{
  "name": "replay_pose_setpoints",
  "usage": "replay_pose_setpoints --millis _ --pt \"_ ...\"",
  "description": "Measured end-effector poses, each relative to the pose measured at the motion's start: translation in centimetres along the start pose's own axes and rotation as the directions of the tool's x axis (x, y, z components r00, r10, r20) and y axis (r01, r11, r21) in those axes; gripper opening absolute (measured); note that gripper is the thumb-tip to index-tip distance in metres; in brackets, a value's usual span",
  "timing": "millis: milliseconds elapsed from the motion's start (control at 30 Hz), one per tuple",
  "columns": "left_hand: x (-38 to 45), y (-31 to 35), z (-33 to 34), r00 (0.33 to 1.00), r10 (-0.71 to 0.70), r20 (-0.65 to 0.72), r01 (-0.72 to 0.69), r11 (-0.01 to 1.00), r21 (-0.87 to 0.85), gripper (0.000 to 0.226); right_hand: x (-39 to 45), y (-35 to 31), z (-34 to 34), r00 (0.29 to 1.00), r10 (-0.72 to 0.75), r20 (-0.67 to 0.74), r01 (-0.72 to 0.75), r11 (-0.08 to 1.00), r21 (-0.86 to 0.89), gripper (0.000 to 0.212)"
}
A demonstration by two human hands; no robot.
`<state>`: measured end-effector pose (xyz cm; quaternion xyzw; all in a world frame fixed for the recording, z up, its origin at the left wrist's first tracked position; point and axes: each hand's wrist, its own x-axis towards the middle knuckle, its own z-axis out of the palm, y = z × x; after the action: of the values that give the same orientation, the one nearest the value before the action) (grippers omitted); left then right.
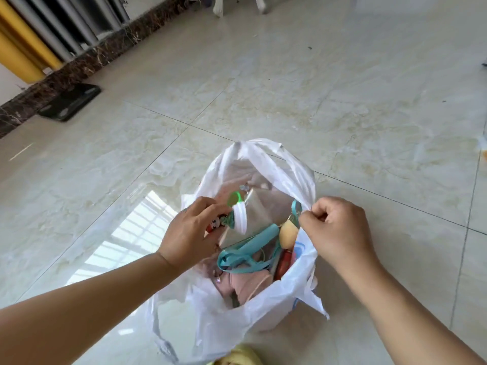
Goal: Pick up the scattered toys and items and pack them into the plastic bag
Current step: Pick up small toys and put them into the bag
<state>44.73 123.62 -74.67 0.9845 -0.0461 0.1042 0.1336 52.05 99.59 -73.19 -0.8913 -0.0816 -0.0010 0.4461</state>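
Two hands are working at one white plastic bag, which is standing on the pale tiled floor with its mouth gaping up towards the camera. On the left side, the left hand is curling its fingers round a small cluster of toys, a red-and-white figure and a white ring with a green disc, and is holding them just over the bag's left rim. The opening is lying directly to the right of and below that hand, so the drop seems to need only a short move inward and down. Inside, a teal strap is lying slantwise across the middle, above pink cloth, with a yellow egg-shaped toy beside the right wall. On the right side, the right hand is pinching the bag's right rim between thumb and curled fingers, pulling the mouth wide. At the bottom edge, something yellow is lying outside the bag, nearer the left hand; what it is I cannot tell.
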Motion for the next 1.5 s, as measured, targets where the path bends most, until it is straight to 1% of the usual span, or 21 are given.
replay_pose_setpoints --millis 133,233,333,400,500,533,600,633,700,733,800,867,933,1000,1067,1133,1233,1300,1400,1433,1500 --pt "0.8 1.3 0.8 0.997 0.067 0.031 -0.069 0.997 0.047 0.033 -1.1 1.7 -0.1 0.999 0.035 0.017 -0.034 0.999 -0.023 0.03" --pt "1.5 2.0 1.8 0.99 0.141 -0.021 -0.139 0.987 0.078 0.031 -1.2 2.3 -0.4 1.0 -0.01 -0.003 0.01 1.0 -0.011 0.032" --pt "2.5 3.2 2.8 0.976 0.212 -0.045 -0.206 0.971 0.118 0.029 -1.6 3.2 -1.6 1.0 0.01 -0.017 -0.01 1.0 -0.005 0.025" --pt "3.3 3.9 3.4 0.978 0.209 -0.004 -0.204 0.961 0.185 0.03 -2.1 3.7 -2.4 0.999 0.037 -0.006 -0.037 0.999 0.002 0.02" --pt "3.7 4.7 3.9 0.978 0.165 0.126 -0.192 0.95 0.247 0.04 -2.8 4.6 -3.3 0.999 0.045 0.011 -0.045 0.999 -0.024 0.016" --pt "3.6 4.9 3.8 0.973 0.13 0.19 -0.18 0.945 0.274 0.049 -2.9 4.9 -3.4 0.999 0.046 0.015 -0.046 0.999 -0.028 0.013" --pt "3.0 5.5 4.1 0.956 0.031 0.293 -0.127 0.94 0.317 0.076 -3.2 5.5 -3.7 0.998 0.058 0.012 -0.057 0.998 -0.041 0.012" --pt "2.7 5.6 4.4 0.945 -0.029 0.326 -0.084 0.941 0.328 0.09 -3.4 5.7 -3.8 0.997 0.073 0.024 -0.072 0.996 -0.045 0.02" --pt "2.1 5.8 5.0 0.895 -0.158 0.416 0.012 0.943 0.333 0.103 -3.6 6.0 -4.0 0.988 0.135 0.075 -0.132 0.99 -0.044 0.038" --pt "1.9 5.9 5.2 0.869 -0.207 0.45 0.044 0.938 0.345 0.108 -3.7 6.0 -4.0 0.981 0.164 0.1 -0.159 0.986 -0.055 0.038" --pt "2.1 5.6 5.7 0.853 -0.235 0.466 0.067 0.935 0.349 0.115 -4.0 6.0 -4.0 0.982 0.158 0.103 -0.146 0.983 -0.112 0.019" --pt "2.3 5.1 6.2 0.878 -0.189 0.439 0.047 0.948 0.313 0.12 -4.3 5.9 -4.0 0.99 0.119 0.072 -0.106 0.979 -0.172 0.015" --pt "2.6 5.1 6.7 0.911 -0.051 0.41 -0.087 0.946 0.312 0.128 -4.4 6.0 -4.3 0.993 0.106 0.043 -0.095 0.976 -0.197 0.018" --pt "2.8 5.4 7.0 0.914 0.067 0.399 -0.218 0.913 0.346 0.131 -4.4 6.2 -4.6 0.994 0.111 0.022 -0.104 0.971 -0.217 0.018" --pt "2.8 5.7 7.0 0.912 0.172 0.373 -0.318 0.87 0.377 0.117 -4.4 6.5 -4.8 0.992 0.125 0.017 -0.118 0.969 -0.218 0.018" --pt "2.5 5.9 6.9 0.907 0.311 0.285 -0.403 0.837 0.371 0.106 -4.5 6.7 -5.0 0.991 0.136 0.018 -0.129 0.968 -0.215 0.019" --pt "2.3 6.3 5.8 0.914 0.382 0.139 -0.405 0.827 0.389 0.096 -4.6 6.9 -5.1 0.989 0.146 0.022 -0.137 0.966 -0.218 0.021" --pt "2.5 6.1 4.7 0.948 0.307 0.085 -0.314 0.85 0.424 0.093 -4.4 7.2 -5.3 0.987 0.157 0.021 -0.148 0.963 -0.226 0.019" --pt "3.5 4.7 3.5 0.988 0.048 0.144 -0.107 0.892 0.438 0.111 -4.2 7.3 -5.2 0.988 0.155 0.008 -0.149 0.962 -0.229 0.017" --pt "4.0 4.2 3.3 0.981 -0.044 0.191 -0.045 0.898 0.438 0.118 -4.1 7.3 -5.1 0.988 0.153 0.006 -0.147 0.962 -0.23 0.017" --pt "4.4 3.9 3.8 0.915 -0.197 0.353 0.02 0.894 0.449 0.129 -4.1 7.3 -5.0 0.989 0.146 -0.002 -0.142 0.963 -0.227 0.016"
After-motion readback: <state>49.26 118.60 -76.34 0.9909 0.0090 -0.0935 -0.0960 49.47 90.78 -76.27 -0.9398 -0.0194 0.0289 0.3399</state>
